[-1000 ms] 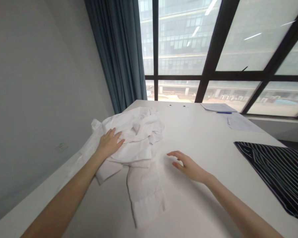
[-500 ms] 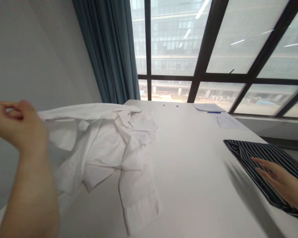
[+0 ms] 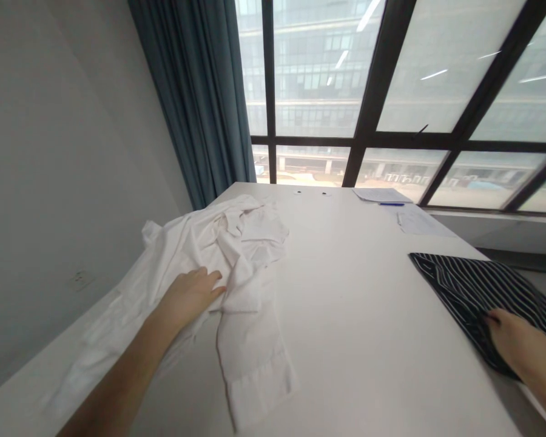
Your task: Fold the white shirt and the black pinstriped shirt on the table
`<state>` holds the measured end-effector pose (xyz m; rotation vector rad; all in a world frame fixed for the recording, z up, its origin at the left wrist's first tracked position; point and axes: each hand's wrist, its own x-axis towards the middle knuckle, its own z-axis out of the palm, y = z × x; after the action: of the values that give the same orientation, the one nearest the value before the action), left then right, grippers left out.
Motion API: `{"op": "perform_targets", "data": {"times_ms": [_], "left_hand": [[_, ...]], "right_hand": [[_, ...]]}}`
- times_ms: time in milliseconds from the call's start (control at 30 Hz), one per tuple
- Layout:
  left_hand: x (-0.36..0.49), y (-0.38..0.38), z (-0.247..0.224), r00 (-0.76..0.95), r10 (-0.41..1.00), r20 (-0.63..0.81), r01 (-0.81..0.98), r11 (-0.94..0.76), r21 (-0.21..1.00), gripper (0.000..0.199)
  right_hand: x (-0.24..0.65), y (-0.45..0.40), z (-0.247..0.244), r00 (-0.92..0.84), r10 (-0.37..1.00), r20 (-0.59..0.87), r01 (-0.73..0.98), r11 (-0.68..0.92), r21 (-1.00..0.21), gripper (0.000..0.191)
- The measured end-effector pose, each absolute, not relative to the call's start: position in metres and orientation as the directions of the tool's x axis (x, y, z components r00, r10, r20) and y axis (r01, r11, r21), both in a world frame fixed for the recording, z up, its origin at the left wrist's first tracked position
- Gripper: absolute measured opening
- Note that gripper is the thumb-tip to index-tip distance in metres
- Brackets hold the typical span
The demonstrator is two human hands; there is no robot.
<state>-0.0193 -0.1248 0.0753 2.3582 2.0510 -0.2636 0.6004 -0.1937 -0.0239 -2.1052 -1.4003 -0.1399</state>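
A rumpled white shirt [image 3: 255, 340] lies over the left part of the white table, one sleeve pointing toward the near edge. My left hand [image 3: 198, 294] rests on or just above the shirt's middle, thumb and fingers apart, with no cloth visibly gripped. At the right, a black cloth with white stripes [image 3: 477, 282] lies flat. My right hand [image 3: 505, 334] is closed on its near left edge, which is bunched and slightly lifted. Some of the right fingers are hidden behind the hand.
Papers [image 3: 382, 195] and a blue pen [image 3: 392, 204] lie at the far right of the table [image 3: 346, 291], with another sheet [image 3: 421, 223] nearer. A blue curtain [image 3: 200, 103] and windows stand behind; a grey wall is on the left.
My left hand has let go of the raised white cloth and moved right and down to the shirt, which has dropped onto the table. My right hand has closed on the striped cloth's edge.
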Motion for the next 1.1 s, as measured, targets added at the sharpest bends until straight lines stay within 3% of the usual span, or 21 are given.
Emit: {"op": "perform_targets", "data": {"times_ms": [67, 100, 200, 333, 467, 567, 733, 900, 1000, 1100], "left_hand": [[-0.009, -0.122, 0.087, 0.167, 0.986, -0.019, 0.985, -0.167, -0.032, 0.039], [-0.001, -0.120, 0.093, 0.201, 0.979, 0.020, 0.979, -0.201, 0.038, 0.039], [0.033, -0.122, 0.110, 0.374, 0.923, 0.087, 0.879, -0.383, 0.284, 0.039], [0.086, -0.142, 0.123, 0.570, 0.813, 0.118, 0.668, -0.541, 0.511, 0.054], [0.119, -0.162, 0.121, 0.635, 0.757, 0.151, 0.538, -0.575, 0.616, 0.074], [0.126, -0.160, 0.113, 0.571, 0.804, 0.163, 0.561, -0.528, 0.637, 0.061], [0.123, -0.144, 0.109, 0.534, 0.836, 0.128, 0.626, -0.492, 0.605, 0.021], [0.111, -0.140, 0.112, 0.468, 0.881, 0.070, 0.708, -0.421, 0.567, 0.040], [0.095, -0.135, 0.116, 0.389, 0.913, 0.118, 0.637, -0.360, 0.682, 0.042], [0.069, -0.121, 0.123, 0.228, 0.952, 0.205, 0.447, -0.290, 0.846, 0.038]], "right_hand": [[0.574, -0.183, 0.003, 0.500, 0.794, 0.345, 0.858, -0.400, -0.323, 0.018], [0.557, -0.176, 0.019, 0.486, 0.807, 0.335, 0.863, -0.381, -0.333, 0.019], [0.493, -0.159, 0.069, 0.347, 0.872, 0.345, 0.835, -0.119, -0.537, 0.031], [0.398, -0.151, 0.122, 0.099, 0.942, 0.320, 0.557, 0.215, -0.803, 0.037], [0.326, -0.153, 0.139, -0.151, 0.915, 0.374, 0.318, 0.403, -0.858, 0.036], [0.296, -0.150, 0.134, -0.237, 0.877, 0.417, 0.288, 0.474, -0.832, 0.032], [0.287, -0.138, 0.122, -0.154, 0.871, 0.466, 0.434, 0.484, -0.760, 0.028], [0.300, -0.124, 0.117, -0.057, 0.861, 0.505, 0.471, 0.469, -0.747, 0.029], [0.316, -0.116, 0.120, 0.037, 0.863, 0.504, 0.408, 0.448, -0.796, 0.032], [0.347, -0.111, 0.126, 0.179, 0.853, 0.490, 0.312, 0.424, -0.850, 0.028]]}}
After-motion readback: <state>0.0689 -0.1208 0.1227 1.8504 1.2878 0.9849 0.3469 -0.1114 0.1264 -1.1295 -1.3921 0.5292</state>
